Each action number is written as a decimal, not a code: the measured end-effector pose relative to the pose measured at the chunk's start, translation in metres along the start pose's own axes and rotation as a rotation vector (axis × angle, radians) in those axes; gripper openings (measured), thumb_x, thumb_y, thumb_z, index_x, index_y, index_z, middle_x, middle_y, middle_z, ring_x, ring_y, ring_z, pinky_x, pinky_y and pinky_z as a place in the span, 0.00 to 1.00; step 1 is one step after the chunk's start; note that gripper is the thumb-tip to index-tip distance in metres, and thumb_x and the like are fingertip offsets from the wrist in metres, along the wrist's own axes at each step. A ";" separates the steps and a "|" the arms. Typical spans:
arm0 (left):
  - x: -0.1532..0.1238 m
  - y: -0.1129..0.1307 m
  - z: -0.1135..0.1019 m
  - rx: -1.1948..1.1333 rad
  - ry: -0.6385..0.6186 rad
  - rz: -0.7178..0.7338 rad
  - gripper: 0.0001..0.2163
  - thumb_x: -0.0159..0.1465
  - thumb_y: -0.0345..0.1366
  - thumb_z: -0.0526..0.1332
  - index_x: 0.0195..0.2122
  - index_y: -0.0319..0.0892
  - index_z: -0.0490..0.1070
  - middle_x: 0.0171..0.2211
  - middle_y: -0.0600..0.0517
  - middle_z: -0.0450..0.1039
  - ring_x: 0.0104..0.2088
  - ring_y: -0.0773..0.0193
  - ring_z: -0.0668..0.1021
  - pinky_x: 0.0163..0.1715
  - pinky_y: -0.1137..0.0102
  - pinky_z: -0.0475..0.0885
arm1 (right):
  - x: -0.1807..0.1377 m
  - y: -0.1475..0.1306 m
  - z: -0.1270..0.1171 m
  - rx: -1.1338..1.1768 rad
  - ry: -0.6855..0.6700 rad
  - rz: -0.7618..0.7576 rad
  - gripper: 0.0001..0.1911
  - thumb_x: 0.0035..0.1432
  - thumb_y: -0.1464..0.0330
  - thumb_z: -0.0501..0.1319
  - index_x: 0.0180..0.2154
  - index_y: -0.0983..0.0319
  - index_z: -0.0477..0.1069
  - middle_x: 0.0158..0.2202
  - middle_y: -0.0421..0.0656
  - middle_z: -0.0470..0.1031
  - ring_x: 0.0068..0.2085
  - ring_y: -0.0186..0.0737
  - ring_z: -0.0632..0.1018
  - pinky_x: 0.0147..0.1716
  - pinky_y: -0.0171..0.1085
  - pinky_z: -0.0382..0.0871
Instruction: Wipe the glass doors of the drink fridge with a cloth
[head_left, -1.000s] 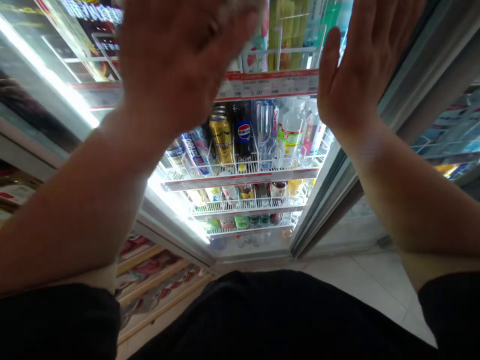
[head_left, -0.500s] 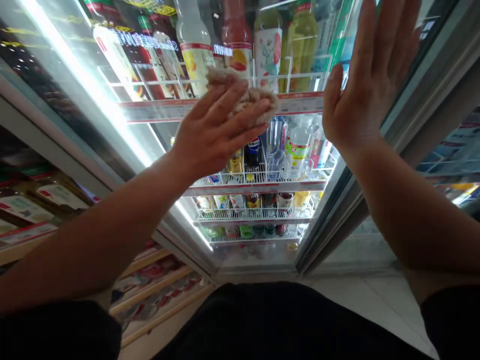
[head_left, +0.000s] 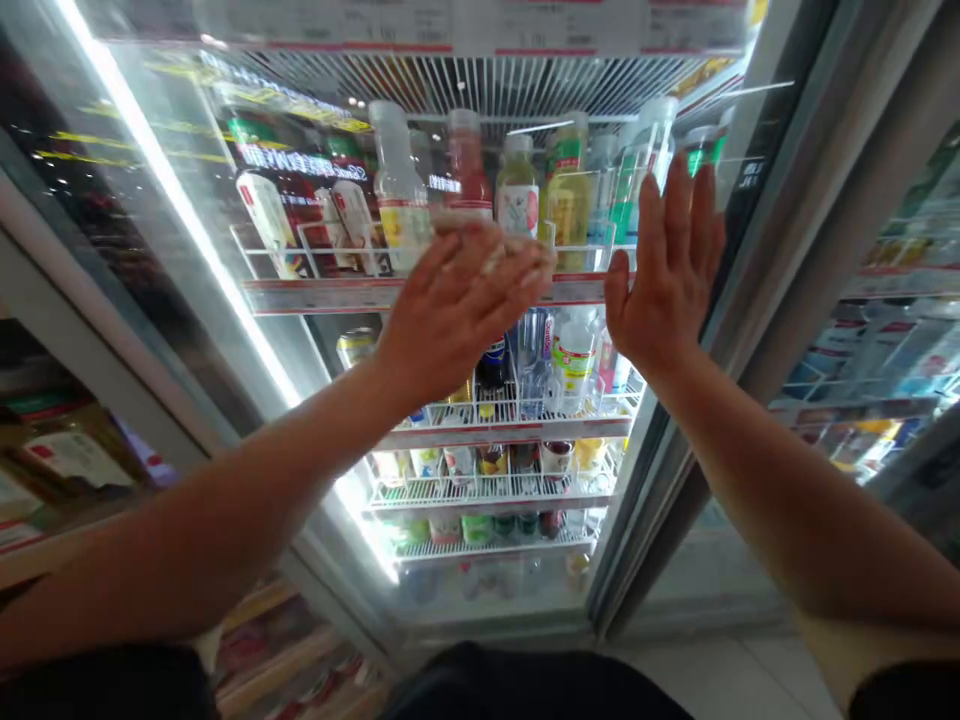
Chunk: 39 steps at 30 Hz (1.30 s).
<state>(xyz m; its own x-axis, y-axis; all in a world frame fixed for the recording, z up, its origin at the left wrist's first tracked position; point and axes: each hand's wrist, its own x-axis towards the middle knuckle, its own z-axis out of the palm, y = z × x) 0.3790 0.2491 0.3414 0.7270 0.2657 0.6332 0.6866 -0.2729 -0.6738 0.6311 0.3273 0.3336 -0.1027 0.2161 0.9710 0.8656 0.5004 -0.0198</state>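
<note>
My left hand (head_left: 450,325) lies over a beige cloth (head_left: 517,243), its palm side turned to the glass door of a drinks fridge. Bits of the cloth show past the fingertips; the rest is hidden under the hand. To the right, my right hand (head_left: 664,290) is held up flat against the glass near the door frame (head_left: 739,270), fingers stretched upward and holding nothing. Behind the glass, a red drink bottle (head_left: 469,165) and a yellow-green drink bottle (head_left: 568,200) stand on the upper shelf.
Lower wire shelves carry cans, cups and a dark cola bottle (head_left: 493,368). A bright light strip (head_left: 180,215) runs down the left side. Bottles (head_left: 75,450) on a wooden rack stand at the left. Another fridge section (head_left: 885,350) is at the right, above a tiled floor (head_left: 739,670).
The view has tilted up, so the upper shelf sits lower and a price rail shows on top. Both hands appear lower in view; the right one also further left. The cloth stays under my left hand.
</note>
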 end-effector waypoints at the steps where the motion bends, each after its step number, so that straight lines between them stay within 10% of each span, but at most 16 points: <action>1: 0.000 -0.008 -0.003 0.073 0.019 0.040 0.27 0.78 0.32 0.49 0.76 0.55 0.51 0.74 0.56 0.57 0.76 0.56 0.57 0.75 0.49 0.57 | -0.001 0.001 0.001 0.004 0.009 -0.003 0.34 0.73 0.58 0.44 0.76 0.59 0.50 0.78 0.46 0.50 0.79 0.50 0.46 0.76 0.61 0.43; 9: -0.027 -0.127 -0.042 0.546 0.233 -0.402 0.26 0.78 0.37 0.37 0.73 0.34 0.53 0.77 0.58 0.45 0.75 0.74 0.50 0.74 0.75 0.43 | -0.001 0.004 0.004 -0.025 0.026 -0.038 0.35 0.73 0.60 0.47 0.75 0.65 0.52 0.78 0.52 0.50 0.79 0.53 0.46 0.76 0.58 0.43; 13: -0.026 -0.082 -0.020 0.474 0.331 -0.394 0.24 0.78 0.35 0.43 0.74 0.45 0.57 0.75 0.57 0.54 0.75 0.71 0.53 0.76 0.69 0.49 | 0.000 0.003 0.001 0.024 -0.017 0.001 0.35 0.72 0.59 0.46 0.76 0.61 0.49 0.79 0.47 0.48 0.79 0.53 0.43 0.76 0.60 0.40; 17: -0.011 -0.018 -0.005 0.262 0.013 -0.002 0.25 0.77 0.34 0.50 0.74 0.58 0.58 0.73 0.59 0.59 0.75 0.56 0.58 0.73 0.51 0.59 | -0.001 0.002 0.000 0.028 -0.017 -0.006 0.35 0.73 0.59 0.44 0.76 0.60 0.48 0.79 0.48 0.48 0.79 0.53 0.43 0.76 0.63 0.41; 21: 0.001 -0.072 -0.025 0.353 0.096 -0.127 0.26 0.78 0.36 0.51 0.76 0.53 0.52 0.75 0.55 0.55 0.74 0.55 0.60 0.73 0.53 0.60 | -0.001 0.000 -0.002 -0.042 -0.008 -0.026 0.35 0.73 0.59 0.44 0.75 0.67 0.51 0.78 0.53 0.50 0.79 0.55 0.46 0.76 0.59 0.43; 25: 0.012 -0.140 -0.034 0.516 0.236 -0.350 0.24 0.80 0.34 0.44 0.75 0.46 0.52 0.76 0.60 0.48 0.75 0.75 0.51 0.75 0.73 0.46 | 0.000 0.000 -0.004 0.015 -0.034 0.012 0.34 0.73 0.58 0.44 0.76 0.59 0.50 0.79 0.45 0.48 0.79 0.51 0.44 0.76 0.60 0.41; 28: 0.021 -0.107 -0.018 0.395 0.277 -0.355 0.24 0.80 0.33 0.43 0.75 0.53 0.53 0.76 0.63 0.50 0.76 0.78 0.46 0.77 0.69 0.45 | 0.001 0.002 -0.004 0.056 -0.029 0.018 0.35 0.72 0.56 0.44 0.76 0.56 0.49 0.79 0.40 0.46 0.79 0.52 0.44 0.76 0.62 0.41; 32: 0.024 -0.035 -0.001 0.125 0.011 -0.041 0.23 0.80 0.34 0.43 0.73 0.55 0.58 0.74 0.57 0.56 0.77 0.58 0.51 0.74 0.45 0.55 | 0.001 0.003 -0.003 0.082 -0.021 0.022 0.34 0.72 0.56 0.43 0.76 0.50 0.47 0.79 0.35 0.46 0.79 0.48 0.44 0.76 0.62 0.40; 36: 0.014 -0.065 -0.030 0.235 0.057 -0.069 0.21 0.80 0.38 0.45 0.71 0.56 0.61 0.77 0.63 0.49 0.77 0.73 0.45 0.76 0.57 0.53 | 0.001 0.002 -0.003 0.051 -0.056 0.022 0.36 0.72 0.56 0.44 0.76 0.61 0.50 0.79 0.46 0.46 0.79 0.53 0.43 0.76 0.63 0.39; 39: 0.004 -0.103 -0.054 0.267 0.169 -0.305 0.24 0.79 0.44 0.40 0.73 0.50 0.54 0.69 0.71 0.64 0.74 0.85 0.42 0.76 0.72 0.47 | 0.001 0.002 -0.004 0.048 -0.054 0.028 0.36 0.72 0.56 0.44 0.75 0.61 0.51 0.79 0.46 0.47 0.79 0.52 0.44 0.76 0.61 0.39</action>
<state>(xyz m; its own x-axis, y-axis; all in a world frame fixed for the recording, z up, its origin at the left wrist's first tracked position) 0.3115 0.2285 0.4345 0.4970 0.1360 0.8570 0.8606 0.0494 -0.5069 0.6347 0.3249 0.3354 -0.1059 0.2751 0.9556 0.8443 0.5325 -0.0597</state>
